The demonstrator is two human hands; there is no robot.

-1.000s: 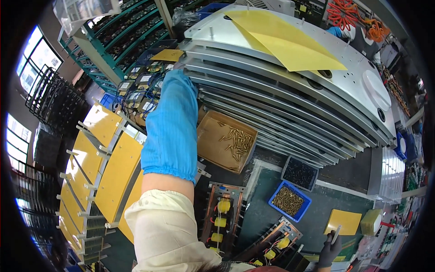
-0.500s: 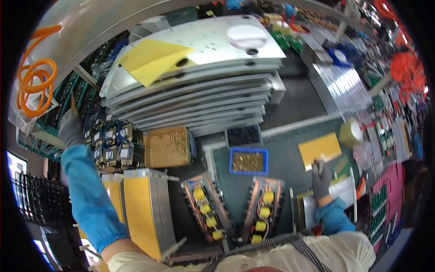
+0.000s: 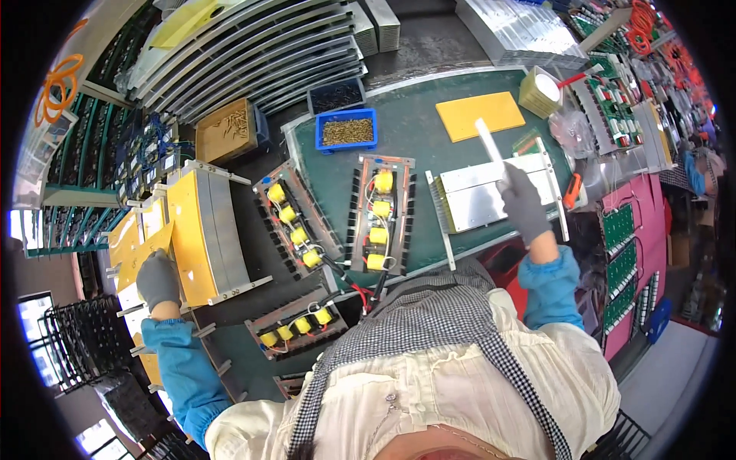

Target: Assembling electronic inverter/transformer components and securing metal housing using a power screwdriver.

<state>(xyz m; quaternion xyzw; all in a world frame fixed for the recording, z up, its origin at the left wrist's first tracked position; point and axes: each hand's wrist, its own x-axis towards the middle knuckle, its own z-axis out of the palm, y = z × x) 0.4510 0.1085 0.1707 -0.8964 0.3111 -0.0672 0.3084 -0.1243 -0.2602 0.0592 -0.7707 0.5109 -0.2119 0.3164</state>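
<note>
My right hand, in a grey glove, is closed around a pale flat stick that points away from me. Below it lies a silver metal heat sink with white bars along its ends. Beyond the stick's tip a yellow sheet rests on the green mat. My left hand, also gloved, pinches a thin yellow sheet over the units on the left. Next to it stands a metal block with a yellow face and white end bars.
Circuit assemblies with yellow coils lie in the middle. Behind are a blue bin of small brass-coloured parts, a cardboard box and stacked metal panels. At right are a tub, an orange-handled cutter and green circuit boards.
The view has shifted downward and toward me. My left hand has come back from the far left to the yellow sheets. My right hand has left the yellow sheet, stick in hand, and is over the heat sink.
</note>
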